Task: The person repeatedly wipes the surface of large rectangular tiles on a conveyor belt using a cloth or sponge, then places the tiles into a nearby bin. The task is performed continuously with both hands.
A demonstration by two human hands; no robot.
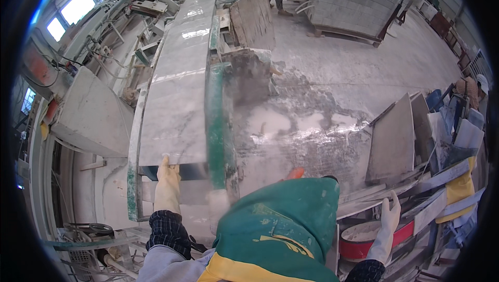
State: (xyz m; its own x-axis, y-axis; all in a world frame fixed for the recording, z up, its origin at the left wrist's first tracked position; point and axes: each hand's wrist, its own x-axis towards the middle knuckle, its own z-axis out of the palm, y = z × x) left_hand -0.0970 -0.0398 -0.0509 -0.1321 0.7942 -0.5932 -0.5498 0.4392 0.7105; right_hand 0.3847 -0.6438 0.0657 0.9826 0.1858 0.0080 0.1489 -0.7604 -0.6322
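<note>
A long, polished pale grey stone slab [174, 100] lies lengthwise on a machine bed with green side rails. At its near edge is my left hand [168, 186], in a cream glove, gripping that edge with fingertips on the top face; the fingers' undersides are hidden. Off to the right, my right hand [385, 227], also gloved, hangs beside a red-sided round tub [356, 251], its visible fingers apart and nothing seen in them. Between my arms a green and yellow apron [278, 225] covers my front.
The green rail [215, 126] runs along the slab's right side. Wet, slurry-covered floor [301, 120] lies beyond it. Upright panels [392, 141] lean at the right among offcuts. A stacked stone block [353, 3] stands far back. Other people are at the far back and far right.
</note>
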